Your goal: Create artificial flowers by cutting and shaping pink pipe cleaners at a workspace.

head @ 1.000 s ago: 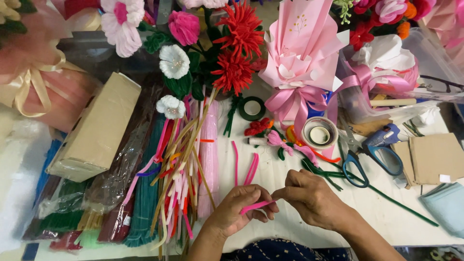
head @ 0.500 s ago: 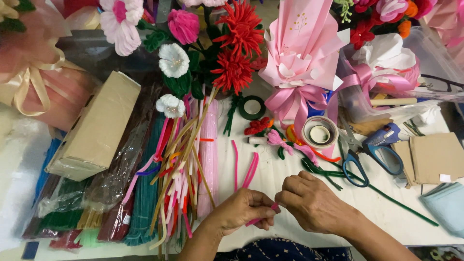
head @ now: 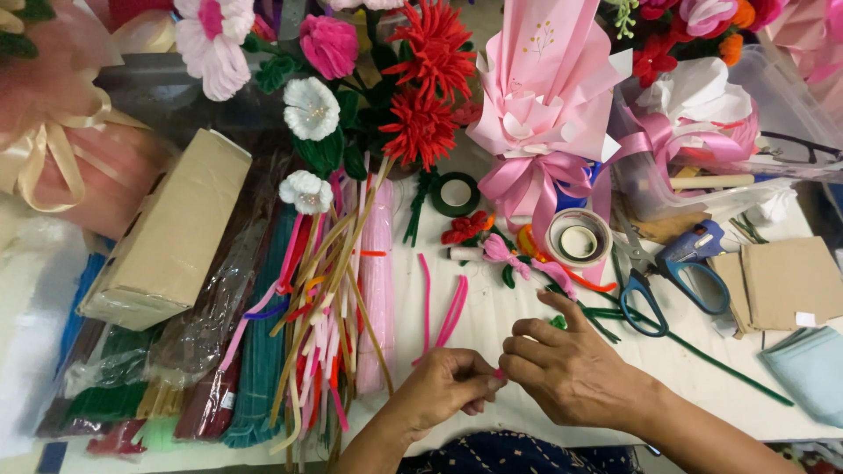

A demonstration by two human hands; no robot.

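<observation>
My left hand and my right hand meet near the table's front edge. Both pinch a small pink pipe cleaner, and only its tip shows between the fingertips. Just beyond the hands lie two loose pink pipe cleaners on the white table. A green pipe cleaner stem runs to the right past my right wrist.
Bundles of coloured pipe cleaners in clear bags lie at the left beside a tan box. Blue-handled scissors, tape rolls, a green tape roll, cardboard pieces and pink wrapped bouquets crowd the back and right.
The pink pipe cleaner, first a visible length under my left hand, is now nearly hidden between the fingertips. My hands have drawn closer together.
</observation>
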